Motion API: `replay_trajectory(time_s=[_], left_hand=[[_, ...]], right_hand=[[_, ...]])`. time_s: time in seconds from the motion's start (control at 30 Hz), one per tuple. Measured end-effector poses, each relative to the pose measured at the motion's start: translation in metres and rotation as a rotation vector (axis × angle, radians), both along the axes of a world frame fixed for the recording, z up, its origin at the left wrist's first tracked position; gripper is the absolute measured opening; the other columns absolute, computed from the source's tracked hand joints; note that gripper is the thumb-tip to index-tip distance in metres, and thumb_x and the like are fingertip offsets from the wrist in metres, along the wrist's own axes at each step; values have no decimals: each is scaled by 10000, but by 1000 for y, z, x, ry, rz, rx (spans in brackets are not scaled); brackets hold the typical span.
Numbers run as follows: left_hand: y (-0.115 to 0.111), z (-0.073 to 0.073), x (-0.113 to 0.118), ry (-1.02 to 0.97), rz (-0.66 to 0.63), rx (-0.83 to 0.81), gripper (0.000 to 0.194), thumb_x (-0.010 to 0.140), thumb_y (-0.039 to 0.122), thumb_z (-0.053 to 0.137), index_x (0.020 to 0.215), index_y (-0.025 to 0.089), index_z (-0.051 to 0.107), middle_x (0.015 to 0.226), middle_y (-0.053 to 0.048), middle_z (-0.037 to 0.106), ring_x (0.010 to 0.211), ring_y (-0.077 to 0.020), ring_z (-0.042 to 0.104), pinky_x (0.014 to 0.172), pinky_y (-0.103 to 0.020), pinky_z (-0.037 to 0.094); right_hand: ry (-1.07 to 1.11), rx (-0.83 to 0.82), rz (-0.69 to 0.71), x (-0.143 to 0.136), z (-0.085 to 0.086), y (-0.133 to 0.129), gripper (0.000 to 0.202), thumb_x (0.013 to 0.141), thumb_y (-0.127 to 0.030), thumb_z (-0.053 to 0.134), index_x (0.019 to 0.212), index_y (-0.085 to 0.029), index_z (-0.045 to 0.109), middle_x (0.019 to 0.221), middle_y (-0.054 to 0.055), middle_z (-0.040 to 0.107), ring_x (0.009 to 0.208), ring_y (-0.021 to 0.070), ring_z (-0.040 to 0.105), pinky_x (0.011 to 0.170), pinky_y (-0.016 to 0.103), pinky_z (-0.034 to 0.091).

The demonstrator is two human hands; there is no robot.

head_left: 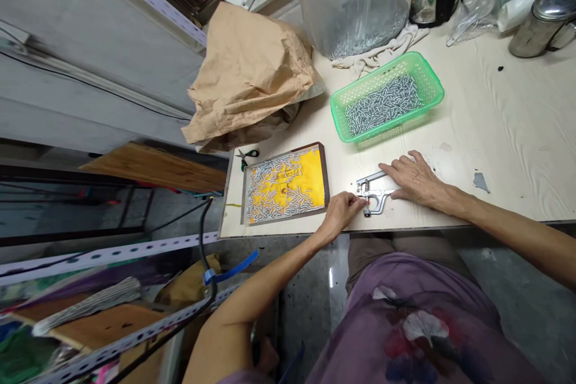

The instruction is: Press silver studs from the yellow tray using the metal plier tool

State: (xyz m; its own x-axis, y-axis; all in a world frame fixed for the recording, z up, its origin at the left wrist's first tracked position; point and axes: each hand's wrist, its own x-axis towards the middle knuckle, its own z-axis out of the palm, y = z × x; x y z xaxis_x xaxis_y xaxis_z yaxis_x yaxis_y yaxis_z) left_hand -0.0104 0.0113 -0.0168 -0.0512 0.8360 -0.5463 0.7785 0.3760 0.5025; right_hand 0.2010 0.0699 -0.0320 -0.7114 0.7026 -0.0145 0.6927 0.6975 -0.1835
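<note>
Closest to the table's near edge, the left hand [341, 211] is curled, its fingertips pinched at the red-tipped nose of a small metal hand press [372, 193]; whether a small part sits between the fingers cannot be told. The press lies flat on the pale wooden table [508, 132], just at three o'clock of that hand. The right hand [414, 178] rests on the press from its two o'clock side, palm down, fingers spread and flat over the upper handle, not wrapped around it.

At nine o'clock of the left hand, just beside it, sits a shallow brown tray [285, 185] with a yellow lining, scattered with small silver pins. A pair of green-handled scissors [246, 156] lies at the tray's far left corner.

Farther off, at twelve o'clock of the press, stands a green plastic basket [387, 102] holding a heap of the same silver pieces. Beyond it are a crumpled brown paper bag [249, 78] at ten o'clock and a clear plastic sack [351, 0] of metal parts.
</note>
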Motion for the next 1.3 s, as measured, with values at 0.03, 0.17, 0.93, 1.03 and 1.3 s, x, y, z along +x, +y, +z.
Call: replay_trajectory(time_s=[0.03,0.17,0.93,1.03,1.3], left_hand=[[-1,-1,2,58,-71,138,182,826,316,679,796,138,712,702,-23,599,667,-148,588,648,-271,492],[7,-9,17,108,-462,493,318,820,302,702,1104,176,635,1151,-116,619,1091,-260,563,939,-422,481],[40,-7,56,261,-800,387,240,894,323,614,1083,178,581,988,-76,591,1007,-248,522,800,-352,470],[39,-5,61,276,-772,325,127,907,270,594,976,165,615,945,-76,599,989,-247,528,760,-335,450],[34,-9,59,249,-759,364,162,921,248,562,1038,153,620,996,-96,648,1028,-257,566,830,-369,497]], right_hand=[[-2,-2,4,0,0,-1,586,788,-359,722,1290,-145,510,1015,129,689,967,285,557,927,420,256],[-7,-5,-7,-1,1,-6,630,801,-336,710,1345,-138,461,997,127,695,938,283,573,902,397,282],[-103,-127,21,22,9,-1,122,868,-224,644,935,-122,636,911,112,624,893,233,522,734,322,378],[-79,-164,46,21,8,-2,140,939,-219,531,899,-136,637,858,93,623,836,210,517,711,312,358],[4,-140,5,26,3,-7,157,933,-234,529,962,-131,643,893,102,632,866,222,527,741,314,388]])
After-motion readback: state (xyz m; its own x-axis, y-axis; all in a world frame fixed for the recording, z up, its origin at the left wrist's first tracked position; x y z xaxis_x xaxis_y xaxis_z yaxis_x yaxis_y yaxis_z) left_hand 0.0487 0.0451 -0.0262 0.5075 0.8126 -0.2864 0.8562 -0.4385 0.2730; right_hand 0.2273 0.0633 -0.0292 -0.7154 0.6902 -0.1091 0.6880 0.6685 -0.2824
